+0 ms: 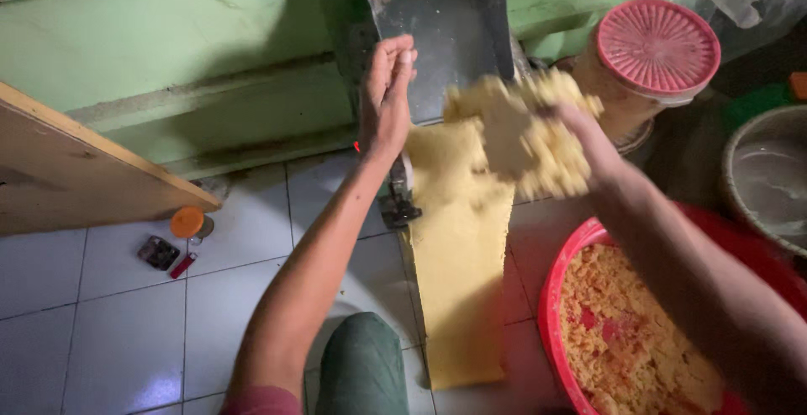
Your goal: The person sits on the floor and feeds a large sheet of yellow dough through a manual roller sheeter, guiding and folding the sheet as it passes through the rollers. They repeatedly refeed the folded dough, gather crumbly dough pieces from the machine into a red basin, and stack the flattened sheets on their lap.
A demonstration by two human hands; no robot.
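crumbly yellow dough clump [525,133] gripped in right hand [588,133]; left hand [387,100] flat, fingers together, near metal chute [445,20]. dough sheet [458,247] below; red basin [572,255], pink-lidded jar [656,45] beside.

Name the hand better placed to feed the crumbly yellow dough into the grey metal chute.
Probably the right hand: it already holds the crumbly yellow dough beside the grey metal chute. The left hand is empty.

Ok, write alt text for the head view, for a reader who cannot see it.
A right hand carries a crumbly yellow dough clump toward a metal chute, the left hand raised open beside it. A flat dough sheet hangs below, beside a red basin of crumbs.
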